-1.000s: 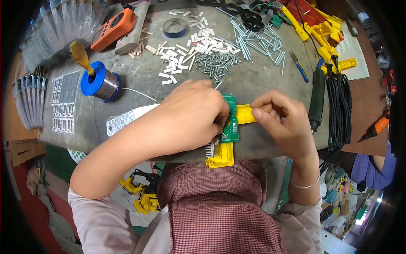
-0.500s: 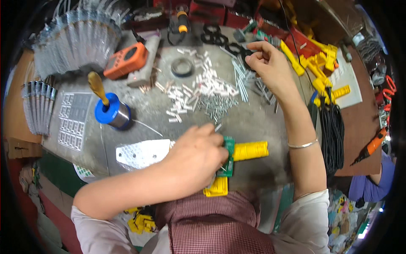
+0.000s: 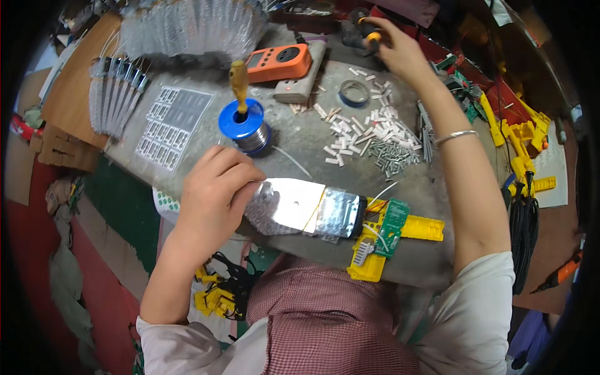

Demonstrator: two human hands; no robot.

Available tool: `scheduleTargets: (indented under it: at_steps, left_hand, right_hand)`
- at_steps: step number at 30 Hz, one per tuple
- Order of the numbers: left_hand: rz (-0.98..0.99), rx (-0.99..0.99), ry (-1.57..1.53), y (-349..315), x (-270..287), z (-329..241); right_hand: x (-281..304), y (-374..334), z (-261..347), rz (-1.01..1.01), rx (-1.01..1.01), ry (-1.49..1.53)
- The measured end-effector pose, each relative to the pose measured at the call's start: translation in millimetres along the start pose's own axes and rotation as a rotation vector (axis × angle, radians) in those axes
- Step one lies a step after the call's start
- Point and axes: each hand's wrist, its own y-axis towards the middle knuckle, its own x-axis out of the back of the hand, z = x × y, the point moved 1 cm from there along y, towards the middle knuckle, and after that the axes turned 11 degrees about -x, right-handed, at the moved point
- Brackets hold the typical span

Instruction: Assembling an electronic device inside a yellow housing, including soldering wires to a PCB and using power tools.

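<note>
At the left end of a shiny silver plate [image 3: 294, 199], partly in bubble wrap, my left hand [image 3: 219, 187] pinches the corner between thumb and fingers. The plate's other end joins a black-edged part beside a yellow plastic housing [image 3: 425, 228]. Across that housing lies a green circuit board [image 3: 392, 226], with white and coloured wires and a small grey finned piece [image 3: 362, 253] near it. My right hand [image 3: 403, 53] reaches to the far side of the table, its fingers around a black-and-orange tool handle [image 3: 373, 40]; the tool's working end is not clear.
A blue solder spool [image 3: 242, 122] holds an upright wooden-handled tool [image 3: 238, 84]. Beyond it are an orange meter [image 3: 278, 62] and a tape roll [image 3: 354, 94]. White sleeves [image 3: 381, 128] and screws [image 3: 394, 156] lie in heaps. Black cables [image 3: 524, 225] hang at right.
My left hand has moved left from the circuit board to the plate's corner. The right hand has shifted onto the tool handle at the back. The view has turned, and the plate lies nearer the housing.
</note>
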Motion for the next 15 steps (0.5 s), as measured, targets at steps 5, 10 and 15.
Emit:
scheduleTargets:
  at_steps: [5,10,15]
  left_hand:
    - [0.329,-0.015,-0.115,-29.6,19.0,-16.3]
    - [0.485,-0.229,0.297,-85.6,-7.6,-37.3]
    - [0.603,-0.260,0.491,-116.0,-28.7,-31.4]
  right_hand:
    - [68.5,-32.6,3.8,-0.076,-0.056,0.497]
    - [123.0,-122.0,51.0,-0.454,-0.109,0.565]
    - [151.9,-202.6,45.8,-0.663,0.366,-0.116]
